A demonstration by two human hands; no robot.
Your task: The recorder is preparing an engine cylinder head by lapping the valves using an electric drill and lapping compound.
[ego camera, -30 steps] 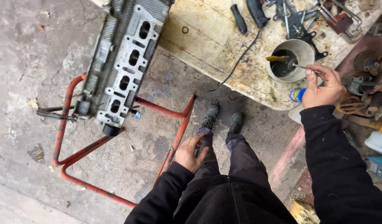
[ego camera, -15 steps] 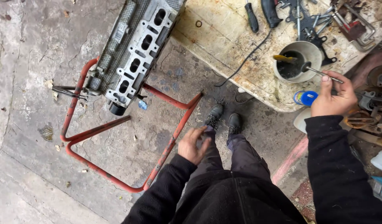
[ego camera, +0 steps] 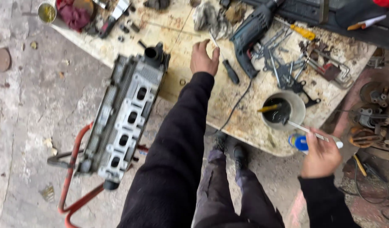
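Stained workbench (ego camera: 190, 84) across the upper frame, far corners cut off. Grey aluminium cylinder head (ego camera: 124, 116) at centre left, one end on the bench edge, the other on a red tube stand (ego camera: 74, 185). Probably heavy and rigid, with sharp cast edges.

Blue-grey power drill (ego camera: 251, 29) at upper centre, amid loose wrenches (ego camera: 283, 67). White pot of dark liquid (ego camera: 284, 110) at right of centre, a yellow-handled tool standing in it. Screwdriver with black handle (ego camera: 228, 67) on the bench at upper centre, just right of the left hand (ego camera: 204, 58). Left hand spread and empty, palm down over the bench, not touching the screwdriver.

Right hand (ego camera: 322, 157) at lower right, closed on a thin white-handled brush (ego camera: 306, 130), bristle end dipped in the pot. Likely light, stiff in the handle, soft and wet at the tip, perhaps slippery if oily; best held along the handle, well back from the bristles.

Bristles hidden in the liquid. Blue item (ego camera: 299, 142) below the brush half covered, hard to name. Clutter at far right too jumbled to identify.
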